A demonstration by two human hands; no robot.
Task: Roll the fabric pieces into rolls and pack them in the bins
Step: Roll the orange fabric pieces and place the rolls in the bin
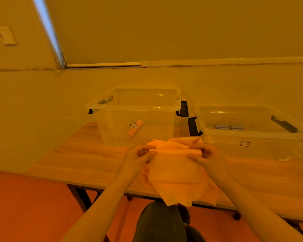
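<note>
- Wood-grain tabletop: carries both bins and the loose fabric; its near edge runs across the lower part of the view, above the person's knees.
- Clear plastic bin with black latch handles, left: stands toward the far edge of the tabletop, near its middle; one orange fabric roll lies slantwise on its floor.
- Second clear plastic bin, right: stands just beside the first, toward the right edge of the tabletop; two small grey-blue fabric rolls lie side by side against its far wall.
- Thin orange fabric sheet: held up over the near edge of the tabletop, in front of the gap between the bins; its lower corner hangs past that edge. More orange pieces lie crumpled beneath it.
- Left hand: fingers curled, pinching the upper left corner of the sheet.
- Right hand: fingers curled, pinching the upper right corner; the top hem is stretched between the two hands.
- Handling, as judged: the sheet appears light, limp and easily creased, so it will sag wherever unsupported. The upper corners seem the best hold for spreading it flat; rolling likely calls for even finger pressure along one straight hem.
</note>
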